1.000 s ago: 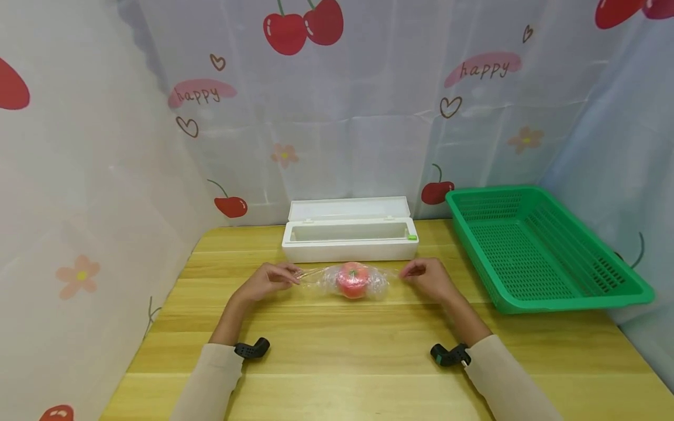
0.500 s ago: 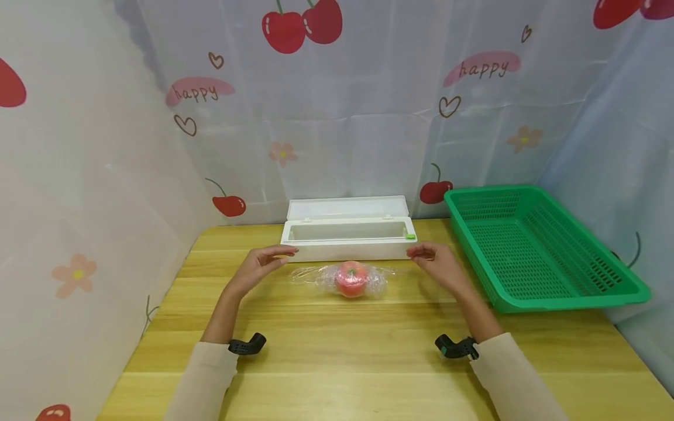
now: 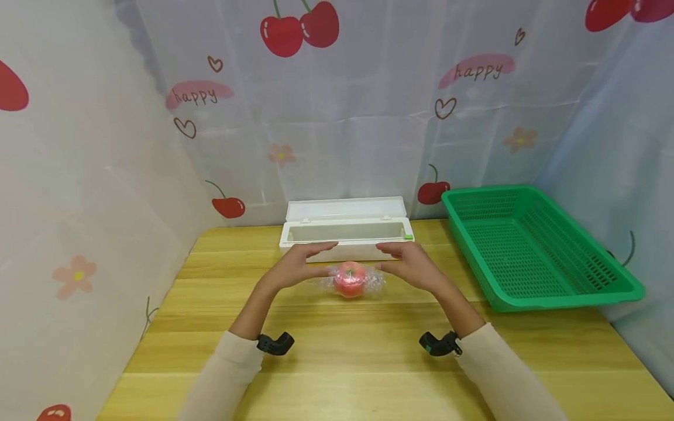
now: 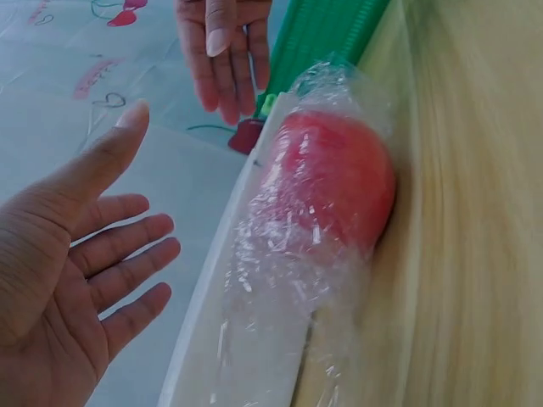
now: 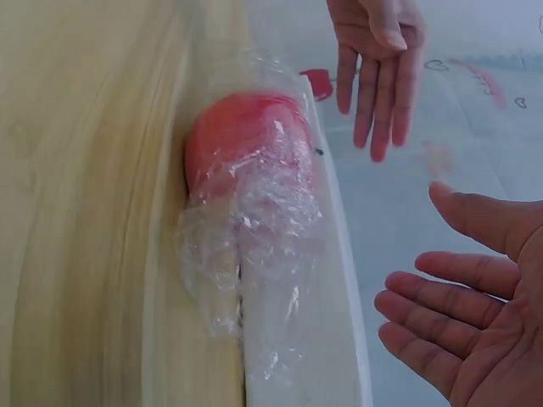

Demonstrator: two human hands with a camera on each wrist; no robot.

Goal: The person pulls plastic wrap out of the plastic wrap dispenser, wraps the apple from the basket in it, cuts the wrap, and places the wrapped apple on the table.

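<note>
- Red apple [image 3: 350, 280], wrapped in crinkled clear film [image 3: 376, 283], sits on the wood-grain tabletop [image 3: 347, 362] between two bare hands.
- Left hand [image 3: 296, 266]: wide, fingers straight, thumb well apart from them, palm turned inward; holds nothing. Near the apple's left side.
- Right hand [image 3: 413, 266]: mirrors the left, wide, fingers straight; holds nothing either. Near the apple's right side.
- Film ends: loose and wrinkled, running out both sides. My judgement: gather them in with both hands together, light even pressure, thumbs low; a hard tug could tear the film or roll the fruit.
- Just beyond the apple: white box [image 3: 347, 252], lid [image 3: 346, 208] raised. Fingertips best held off its front edge.
- Farther right: green basket [image 3: 574, 302], well apart from the hands.
- Behind all: printed curtain [image 3: 358, 146].
</note>
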